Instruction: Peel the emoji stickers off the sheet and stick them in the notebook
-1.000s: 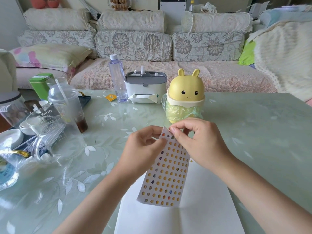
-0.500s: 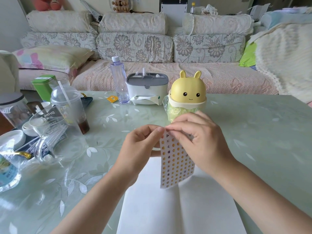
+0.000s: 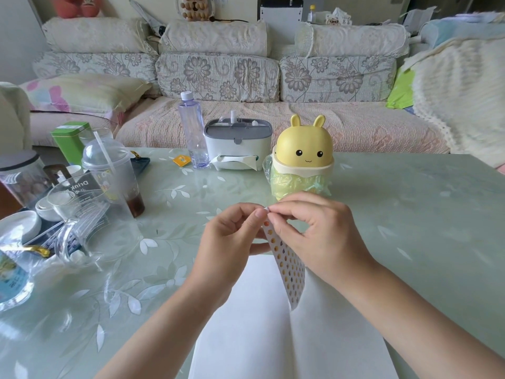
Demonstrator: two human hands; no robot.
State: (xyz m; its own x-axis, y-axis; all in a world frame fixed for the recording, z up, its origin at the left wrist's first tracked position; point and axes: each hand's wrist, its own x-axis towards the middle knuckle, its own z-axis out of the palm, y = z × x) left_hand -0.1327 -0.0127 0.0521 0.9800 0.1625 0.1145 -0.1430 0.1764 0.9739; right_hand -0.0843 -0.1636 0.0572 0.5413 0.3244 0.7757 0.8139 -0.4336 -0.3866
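Sheet [image 3: 290,269] swung edge-on, left hand [image 3: 226,243] and right hand [image 3: 323,239] pinching top

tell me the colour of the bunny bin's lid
The bin lid is yellow; head view shows it best.

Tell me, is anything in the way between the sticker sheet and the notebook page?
Nothing that shows. The left hand and the right hand pinch the top of the sticker sheet, which hangs over the blank open notebook. The yellow bunny bin stands farther back on the table.
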